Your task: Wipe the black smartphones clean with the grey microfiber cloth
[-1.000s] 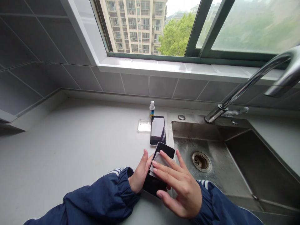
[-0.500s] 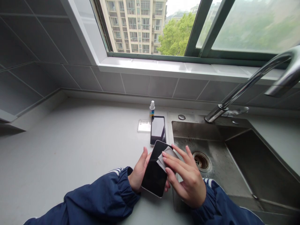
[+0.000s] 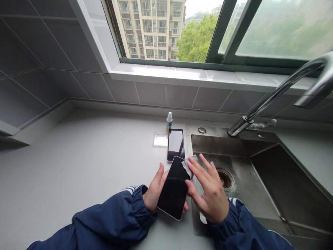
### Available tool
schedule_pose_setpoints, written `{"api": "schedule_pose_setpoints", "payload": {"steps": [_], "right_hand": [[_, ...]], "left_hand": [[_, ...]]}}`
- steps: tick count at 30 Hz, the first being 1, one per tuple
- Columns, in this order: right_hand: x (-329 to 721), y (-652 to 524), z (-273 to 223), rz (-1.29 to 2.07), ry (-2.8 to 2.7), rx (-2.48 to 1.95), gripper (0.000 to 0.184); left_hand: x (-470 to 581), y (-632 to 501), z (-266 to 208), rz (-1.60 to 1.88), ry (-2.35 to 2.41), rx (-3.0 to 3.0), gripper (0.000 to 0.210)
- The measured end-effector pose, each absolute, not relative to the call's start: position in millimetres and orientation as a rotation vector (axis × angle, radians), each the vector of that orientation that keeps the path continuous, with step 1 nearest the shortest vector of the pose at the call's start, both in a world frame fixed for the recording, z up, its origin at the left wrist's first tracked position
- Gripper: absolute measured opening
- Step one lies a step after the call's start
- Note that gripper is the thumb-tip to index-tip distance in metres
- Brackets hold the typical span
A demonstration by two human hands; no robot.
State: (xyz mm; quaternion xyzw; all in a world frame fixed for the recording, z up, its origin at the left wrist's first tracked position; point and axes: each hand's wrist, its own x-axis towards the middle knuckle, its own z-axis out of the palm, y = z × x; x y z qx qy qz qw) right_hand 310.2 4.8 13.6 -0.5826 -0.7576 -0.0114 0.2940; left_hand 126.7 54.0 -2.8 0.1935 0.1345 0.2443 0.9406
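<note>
A smartphone (image 3: pixel 172 191) with a dark screen and light edge lies tilted in my left hand (image 3: pixel 154 191), whose fingers wrap behind it. My right hand (image 3: pixel 208 189) presses a small grey cleaning cloth (image 3: pixel 186 168) with zigzag edges against the phone's upper right edge. Its fingers lie over the cloth, which partly hides under them. Just beyond is a second smartphone (image 3: pixel 175 144), flat on the counter, its screen reflecting light. Beside that, a clear phone case (image 3: pixel 160 140) sits to the left, and a small white-capped bottle (image 3: pixel 169 121) stands behind.
To the right, a steel sink (image 3: pixel 241 147) is set into the white counter (image 3: pixel 91 156), with its drain (image 3: pixel 225 178) near my right hand. A chrome faucet (image 3: pixel 283 86) arches over it. A window (image 3: pixel 166 31) and its sill are behind.
My right hand has slid the cloth rightward and slightly up, from over the screen to the phone's upper right edge. My left hand and its phone have stayed nearly still.
</note>
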Motion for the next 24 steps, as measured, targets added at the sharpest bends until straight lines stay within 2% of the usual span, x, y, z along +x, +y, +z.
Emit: {"api": "schedule_pose_setpoints", "payload": {"steps": [5, 13, 24], "right_hand": [[310.5, 4.6, 9.9, -0.011, -2.062, -1.570, 0.056], [306.5, 3.8, 8.9, 0.018, -2.118, -1.580, 0.051], [296.5, -8.2, 23.3, 0.220, -2.421, -1.092, 0.059]], "left_hand": [[127.2, 53.2, -2.7, 0.528, 0.250, 0.373, 0.074], [125.4, 54.2, 0.9, 0.495, 0.293, 0.352, 0.080], [126.3, 51.8, 6.0, 0.570, 0.421, 0.341, 0.080]]}}
